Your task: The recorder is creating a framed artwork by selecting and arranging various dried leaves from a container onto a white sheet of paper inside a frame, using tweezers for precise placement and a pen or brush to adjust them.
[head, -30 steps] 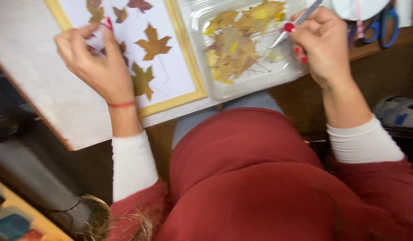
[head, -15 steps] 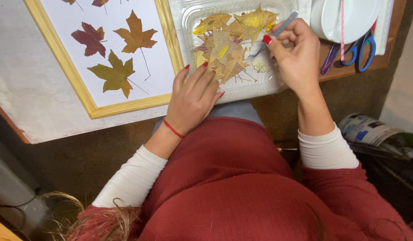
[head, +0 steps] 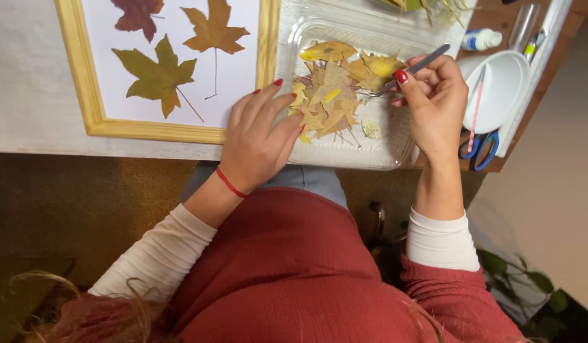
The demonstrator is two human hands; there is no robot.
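A clear plastic tray (head: pixel 383 149) holds a pile of dried yellow and orange leaves (head: pixel 332 95). My right hand (head: pixel 433 105) grips grey tweezers (head: pixel 411 68) whose tips reach into the pile from the right. My left hand (head: pixel 259 140) lies flat with fingers spread at the tray's left rim, fingertips touching the leaves. To the left, a wooden frame (head: pixel 179 130) with a white backing carries a green leaf (head: pixel 155 76), an orange leaf (head: pixel 212 32) and a dark red leaf (head: pixel 136 13).
A white round dish (head: pixel 506 89) with a thin pink-striped stick sits right of the tray. Blue-handled scissors (head: pixel 479 149) lie by the table's near edge, a small glue bottle (head: pixel 481 40) farther back. A plant (head: pixel 522 286) stands on the floor, lower right.
My left hand has shifted right from the frame's edge onto the tray's leaves. The right hand with the tweezers has lowered their tips into the pile. The view has moved closer.
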